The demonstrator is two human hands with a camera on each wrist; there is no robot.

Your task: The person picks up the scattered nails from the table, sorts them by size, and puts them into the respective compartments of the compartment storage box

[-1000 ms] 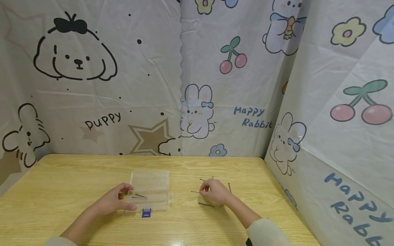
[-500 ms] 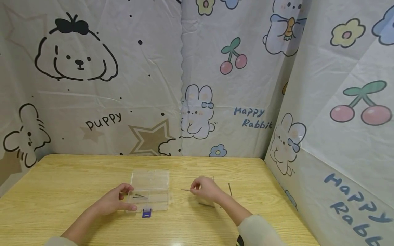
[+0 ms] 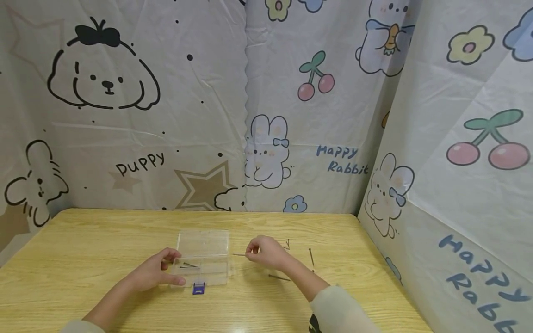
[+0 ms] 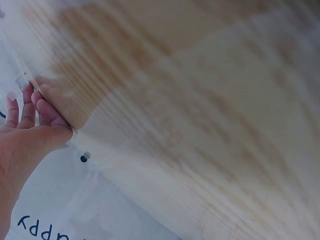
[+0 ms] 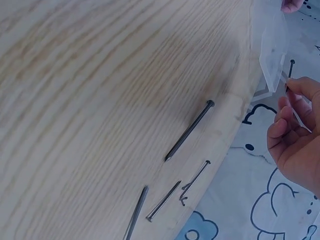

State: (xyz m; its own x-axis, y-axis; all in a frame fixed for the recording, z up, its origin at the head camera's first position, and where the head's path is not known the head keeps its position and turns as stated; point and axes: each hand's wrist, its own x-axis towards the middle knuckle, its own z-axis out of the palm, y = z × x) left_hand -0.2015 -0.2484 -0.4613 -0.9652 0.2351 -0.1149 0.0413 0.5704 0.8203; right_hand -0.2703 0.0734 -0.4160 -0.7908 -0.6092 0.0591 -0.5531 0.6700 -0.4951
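Note:
A clear plastic box (image 3: 214, 268) lies with its lid raised at the back and a blue latch (image 3: 198, 289) in front. My left hand (image 3: 147, 273) grips its left end, thumb at the front and fingers behind. Nails (image 3: 190, 265) rest in the left compartment. Just right of the box, my right hand (image 3: 268, 253) pinches a thin nail (image 3: 239, 254) between thumb and fingertips, its head pointing left toward the box. The right wrist view shows this hand (image 5: 300, 130) and the nail's head (image 5: 292, 62) apart from the box wall.
Several loose nails lie on the wooden table (image 3: 125, 226) to the right, including a thick nail (image 3: 279, 277) and another nail (image 3: 311, 257) behind the right forearm. Smaller ones sit farther back. A printed curtain (image 3: 200, 115) hangs behind the table and along its right side.
My right hand has moved left from the loose nails toward the box, carrying the pinched nail. The small nails at the back have come into view. My left hand and the box stay put.

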